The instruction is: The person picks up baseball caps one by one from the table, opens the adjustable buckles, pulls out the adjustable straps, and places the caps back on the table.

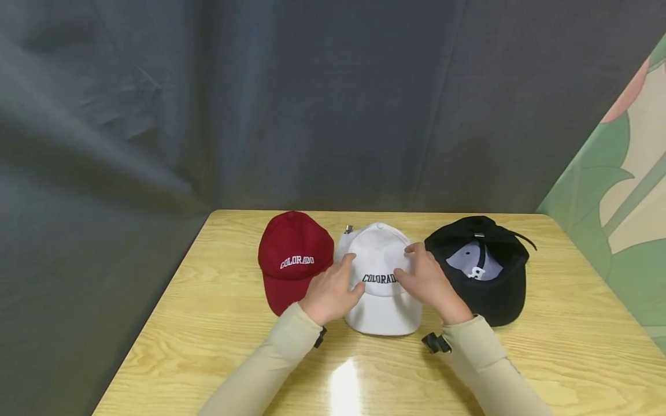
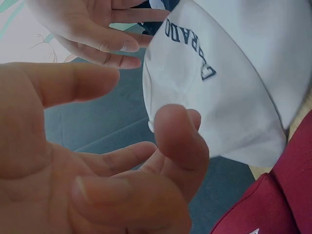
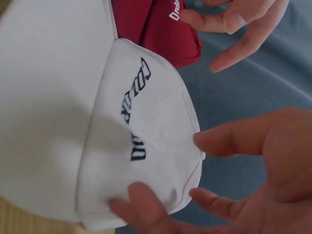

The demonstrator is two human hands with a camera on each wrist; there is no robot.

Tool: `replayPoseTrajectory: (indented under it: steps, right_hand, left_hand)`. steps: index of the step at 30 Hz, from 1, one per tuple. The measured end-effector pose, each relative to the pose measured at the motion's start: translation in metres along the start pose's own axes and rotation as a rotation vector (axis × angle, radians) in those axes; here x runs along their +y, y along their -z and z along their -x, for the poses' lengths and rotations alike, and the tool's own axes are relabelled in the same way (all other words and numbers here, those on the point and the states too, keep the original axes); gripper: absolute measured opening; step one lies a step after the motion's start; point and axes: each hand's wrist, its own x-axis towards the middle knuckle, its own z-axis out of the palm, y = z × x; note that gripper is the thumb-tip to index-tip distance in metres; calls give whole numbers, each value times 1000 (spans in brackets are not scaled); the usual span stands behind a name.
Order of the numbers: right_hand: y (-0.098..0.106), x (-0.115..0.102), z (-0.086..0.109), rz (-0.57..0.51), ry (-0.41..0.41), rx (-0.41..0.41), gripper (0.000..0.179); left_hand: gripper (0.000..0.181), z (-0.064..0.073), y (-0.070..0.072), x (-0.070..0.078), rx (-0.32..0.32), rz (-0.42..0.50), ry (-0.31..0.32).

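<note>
A white baseball cap (image 1: 378,254) with dark COLORADO lettering lies on the table, its brim toward me. Over its left side is my left hand (image 1: 330,290), fingers loosely bent and spread; the left wrist view shows nothing held between them. On the other side, my right hand (image 1: 429,281) has its fingers spread at the crown. In the right wrist view its fingertips (image 3: 207,142) are at or very close to the fabric; contact is hard to tell. A red COLORADO cap (image 1: 293,240) sits to the left, partly behind my left hand.
To the right, a black cap (image 1: 507,297) lies with its grey inside showing and a strap sticking out. A pale piece with a metal buckle (image 1: 348,229) shows behind the white cap. Dark cloth (image 1: 333,104) hangs beyond the wooden table (image 1: 208,329).
</note>
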Motion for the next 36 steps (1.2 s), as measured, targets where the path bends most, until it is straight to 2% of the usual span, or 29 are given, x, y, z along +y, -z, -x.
replayPoseTrajectory:
  steps: [7,12,21,30,36]
  right_hand:
    - [4,11,-2,-42,41,14,53]
    - [14,27,-7,6,35,74,61]
    - [39,63,-21,74,-116,12,86]
    - [51,87,-35,-110,-139,22,88]
    - [55,95,-38,-225,-155,-49,81]
  left_hand:
    - [57,-1,0,1,9,-2,-13]
    - [55,-1,0,2,16,4,-28]
    - [52,1,2,1,-15,29,-31]
    - [50,2,1,-1,-25,54,-33]
    - [50,1,0,-2,-31,51,-41]
